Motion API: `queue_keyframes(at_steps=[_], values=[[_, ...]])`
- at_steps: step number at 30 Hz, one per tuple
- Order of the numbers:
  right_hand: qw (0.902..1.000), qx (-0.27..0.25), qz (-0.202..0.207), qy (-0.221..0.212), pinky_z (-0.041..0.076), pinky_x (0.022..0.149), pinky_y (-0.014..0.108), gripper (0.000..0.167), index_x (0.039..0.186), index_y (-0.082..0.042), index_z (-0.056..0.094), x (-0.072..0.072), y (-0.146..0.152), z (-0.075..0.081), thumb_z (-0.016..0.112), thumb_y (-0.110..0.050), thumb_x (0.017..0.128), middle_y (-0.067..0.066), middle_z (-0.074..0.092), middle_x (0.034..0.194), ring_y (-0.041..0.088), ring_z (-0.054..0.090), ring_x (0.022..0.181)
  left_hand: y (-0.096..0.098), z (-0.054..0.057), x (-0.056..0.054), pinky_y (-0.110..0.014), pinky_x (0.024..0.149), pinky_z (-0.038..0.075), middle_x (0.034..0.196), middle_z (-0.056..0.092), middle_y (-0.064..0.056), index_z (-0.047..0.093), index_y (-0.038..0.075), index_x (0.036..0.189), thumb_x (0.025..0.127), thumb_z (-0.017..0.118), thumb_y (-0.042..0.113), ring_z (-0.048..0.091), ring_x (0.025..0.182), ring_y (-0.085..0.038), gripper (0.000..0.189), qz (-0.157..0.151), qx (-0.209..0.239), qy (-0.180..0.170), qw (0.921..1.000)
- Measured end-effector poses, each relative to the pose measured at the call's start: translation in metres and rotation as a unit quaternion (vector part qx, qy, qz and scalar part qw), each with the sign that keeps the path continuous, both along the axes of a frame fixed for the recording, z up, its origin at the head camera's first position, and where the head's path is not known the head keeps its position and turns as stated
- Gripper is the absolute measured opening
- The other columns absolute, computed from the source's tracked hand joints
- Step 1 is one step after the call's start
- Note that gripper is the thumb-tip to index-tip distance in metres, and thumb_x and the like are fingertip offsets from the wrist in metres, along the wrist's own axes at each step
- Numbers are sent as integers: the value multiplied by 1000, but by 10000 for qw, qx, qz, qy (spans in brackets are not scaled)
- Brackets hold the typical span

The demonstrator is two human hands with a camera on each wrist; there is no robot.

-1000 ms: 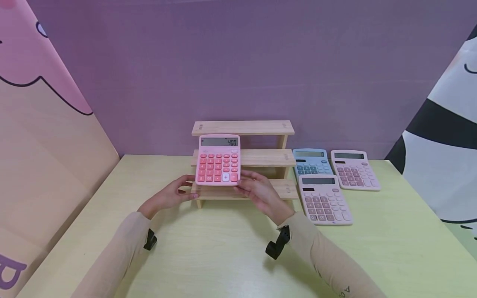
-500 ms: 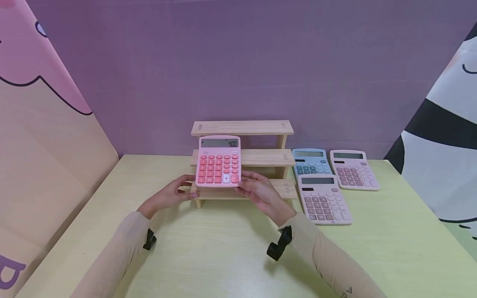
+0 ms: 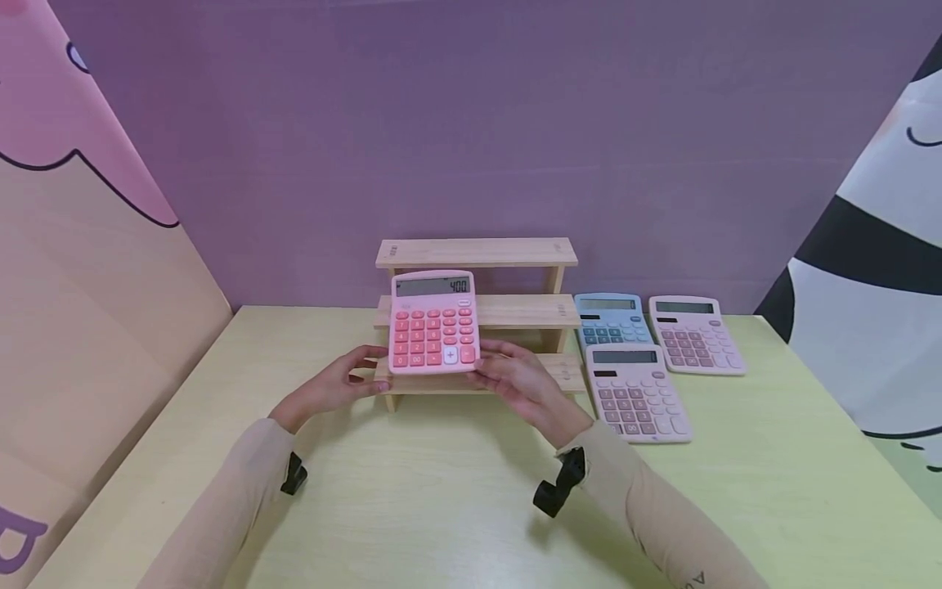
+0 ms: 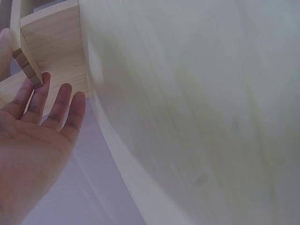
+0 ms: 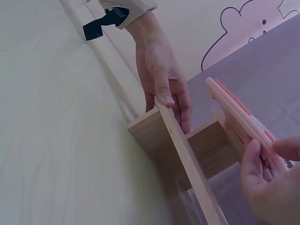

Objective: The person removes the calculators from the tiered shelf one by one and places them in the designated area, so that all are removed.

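A bright pink calculator with a display reading 400 is held up in front of a three-step wooden rack. My right hand pinches its lower right corner between thumb and fingers, as the right wrist view also shows. At the rack's left end my left hand grips the lowest plank, thumb on top and fingers spread at the end of the board. The calculator hides part of the rack's left side. Whether its back touches the rack is hard to tell in the head view.
Right of the rack lie a blue calculator, a pale pink calculator and another pale pink calculator in front. All rest on a light wooden table. A purple backdrop stands behind.
The pink calculator has come down slightly and tilted a little, with my right hand moving along. My left hand keeps its grip on the rack. The head view has shifted slightly.
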State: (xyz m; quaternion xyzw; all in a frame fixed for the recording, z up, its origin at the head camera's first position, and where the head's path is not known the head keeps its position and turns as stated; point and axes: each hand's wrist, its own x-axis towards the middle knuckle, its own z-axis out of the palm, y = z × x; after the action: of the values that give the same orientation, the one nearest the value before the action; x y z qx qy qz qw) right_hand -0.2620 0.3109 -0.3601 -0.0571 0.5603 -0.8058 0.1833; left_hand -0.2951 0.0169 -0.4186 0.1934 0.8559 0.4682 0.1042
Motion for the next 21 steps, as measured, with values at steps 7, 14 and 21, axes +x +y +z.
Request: queue_keyframes(at_steps=[7,14,21], values=[[10000,-63,56,-28,52,83,24,47,135,10,28,-1,4,0,41,9,90,3,62,96,12,62,86,1,1,1,-47,104,38,141,36,-9,36,15,137,81,67,36,35,129,-33,67,9,7,9,10000],[10000,-80,53,-26,52,84,23,47,136,12,26,1,8,2,40,10,90,3,61,97,11,62,86,1,0,2,-46,104,38,141,36,-9,36,15,137,81,67,35,36,129,-32,67,-17,21,27,10000],[9997,-178,140,27,52,85,23,48,137,13,23,5,17,5,38,10,91,2,59,101,11,61,87,1,1,1,-46,104,39,141,36,-9,36,15,137,82,67,34,36,129,-32,66,3,45,4,10000]])
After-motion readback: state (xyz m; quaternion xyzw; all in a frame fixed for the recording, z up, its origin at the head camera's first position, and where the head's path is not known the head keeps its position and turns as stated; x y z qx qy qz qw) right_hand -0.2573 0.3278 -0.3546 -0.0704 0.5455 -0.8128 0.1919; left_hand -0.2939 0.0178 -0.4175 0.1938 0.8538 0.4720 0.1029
